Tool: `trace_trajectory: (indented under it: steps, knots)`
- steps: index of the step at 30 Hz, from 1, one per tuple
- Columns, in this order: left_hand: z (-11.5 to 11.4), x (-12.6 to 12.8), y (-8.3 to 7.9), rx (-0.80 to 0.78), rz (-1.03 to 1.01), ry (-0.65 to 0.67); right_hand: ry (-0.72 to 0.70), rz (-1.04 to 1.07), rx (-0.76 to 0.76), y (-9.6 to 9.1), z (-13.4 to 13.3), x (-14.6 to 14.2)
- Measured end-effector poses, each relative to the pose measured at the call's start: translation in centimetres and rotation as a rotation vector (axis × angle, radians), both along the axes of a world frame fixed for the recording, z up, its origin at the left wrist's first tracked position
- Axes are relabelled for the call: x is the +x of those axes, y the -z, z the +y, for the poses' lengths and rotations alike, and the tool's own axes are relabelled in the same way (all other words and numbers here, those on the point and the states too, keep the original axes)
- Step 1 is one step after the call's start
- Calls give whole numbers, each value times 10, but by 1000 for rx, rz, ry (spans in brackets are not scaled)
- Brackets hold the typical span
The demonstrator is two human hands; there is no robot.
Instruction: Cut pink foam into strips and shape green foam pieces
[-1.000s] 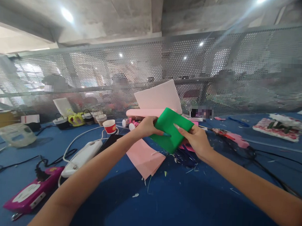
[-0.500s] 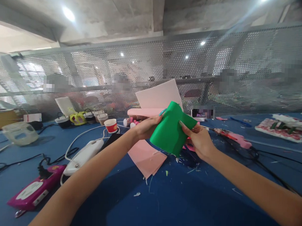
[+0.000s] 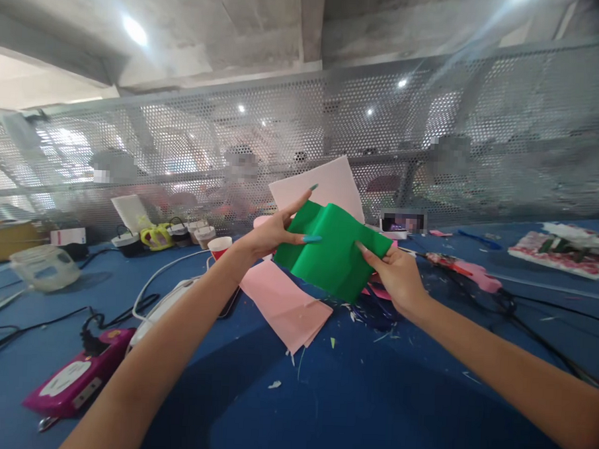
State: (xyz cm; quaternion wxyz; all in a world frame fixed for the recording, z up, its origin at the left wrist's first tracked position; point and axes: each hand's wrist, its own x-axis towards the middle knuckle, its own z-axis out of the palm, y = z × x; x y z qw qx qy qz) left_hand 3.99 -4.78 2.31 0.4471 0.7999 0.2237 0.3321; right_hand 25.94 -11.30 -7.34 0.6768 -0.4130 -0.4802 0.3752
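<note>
A bright green sheet [image 3: 335, 249], smooth and curved along a raised fold, is held up above the table between both hands. My left hand [image 3: 274, 233] grips its left side, thumb lying across the front face and the index finger stretched out past the top edge. On the right edge, my right hand [image 3: 394, 271] pinches the sheet with the thumb in front and the fingers behind. Below it, pink sheets [image 3: 286, 310] rest on the blue table. Behind the green sheet a pale pink sheet [image 3: 321, 182] stands upright, its lower part hidden.
A pink glue gun [image 3: 470, 275] with a black cable lies to the right. At left are a purple power strip [image 3: 79, 374], a clear plastic container [image 3: 44, 266] and a red-and-white paper cup [image 3: 220, 247]. A phone [image 3: 403, 222] is propped at the back before a perforated metal screen [image 3: 208, 141].
My left hand has moved left and shifted its hold, its thumb now across the front. The green sheet is spread wider, its left part unbent. My right hand stays nearly where it was.
</note>
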Motion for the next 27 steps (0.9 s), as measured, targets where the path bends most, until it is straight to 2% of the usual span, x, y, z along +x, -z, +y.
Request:
trace_trajectory:
  steps: [5,8,9,10,13,15,18,20,24,25,27]
  knots:
    - [6,4,5,25,49,-108,-11,-62,-51,8,5,-1]
    - [-1,12,6,119,51,-186,81,-92,-1,11,2,-10]
    - [-4,16,6,173,57,-230,72,-106,29,11,-2,-14]
    - [-8,20,7,228,58,-274,24,-120,54,9,-6,-18]
    - [-17,32,13,298,33,-362,-257,-89,37,-1,-22,-30]
    - [-21,39,19,245,3,-397,-379,-36,17,-8,-31,-35]
    - [-26,46,26,134,-28,-434,-425,-24,-17,-13,-38,-38]
    - [-28,46,26,-6,23,-378,-426,-46,-35,-12,-39,-38]
    - [-32,39,19,-398,163,-63,-462,33,-61,-4,-41,-42]
    - [-33,37,18,-433,159,-23,-472,66,-76,-3,-41,-42]
    - [-32,35,17,-413,114,-23,-484,120,-122,-2,-41,-43]
